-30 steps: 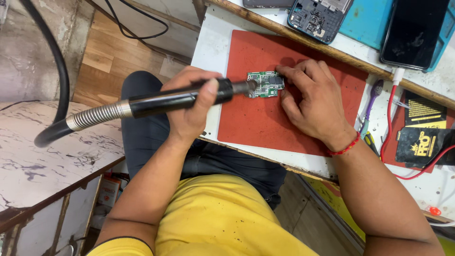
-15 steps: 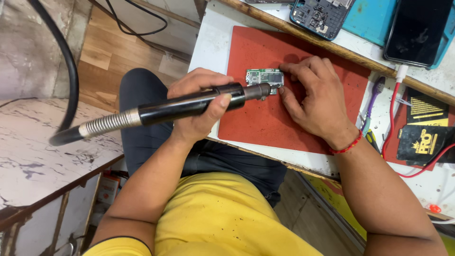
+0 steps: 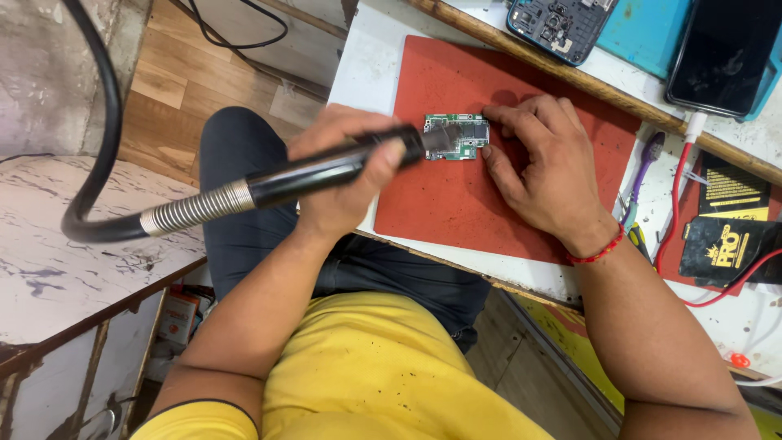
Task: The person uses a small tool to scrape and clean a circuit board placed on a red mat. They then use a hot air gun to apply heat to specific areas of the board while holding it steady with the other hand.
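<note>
Black and slim, the hot-air handpiece [image 3: 326, 169] lies slantwise across the left hand [image 3: 346, 175], which wraps around its barrel with fingers curled over the top and the thumb underneath. The left forearm runs up from the lower left, elbow bent above the lap. From the handpiece's rear a ribbed metal collar leads into a thick black hose [image 3: 98, 147] that loops up the left edge of the view. The nozzle tip sits right over the left end of the small green circuit board [image 3: 456, 137]. The right hand [image 3: 542, 167] lies palm-down beside the board, not gripping; its fingertips press against the board's right edge and top corner. A red thread circles that wrist. The board is rectangular, flat, studded with silvery shields, and lies on the red work mat [image 3: 456, 204] on the white bench.
</note>
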